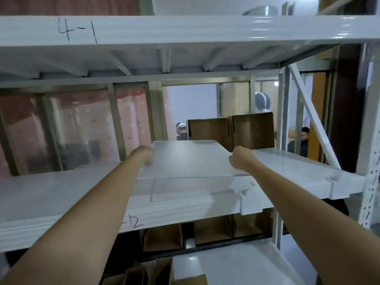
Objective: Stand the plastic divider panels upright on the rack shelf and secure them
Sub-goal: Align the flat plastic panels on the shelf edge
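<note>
A clear frosted plastic divider panel (191,159) lies nearly flat over the white rack shelf (61,192), tilted slightly up toward the back. My left hand (147,156) grips its left edge and my right hand (239,159) grips its right edge. A second clear panel (195,189) lies flat on the shelf under the front edge of the held one. Another large clear panel (67,128) stands upright at the back left of the shelf.
Brown cardboard boxes (232,130) stand at the back of the shelf behind the panel. The upper shelf beam (185,31), marked "4-1", hangs overhead. A diagonal brace and upright post (370,151) bound the right side. More cardboard dividers (205,233) sit on the shelf below. People stand beyond the rack.
</note>
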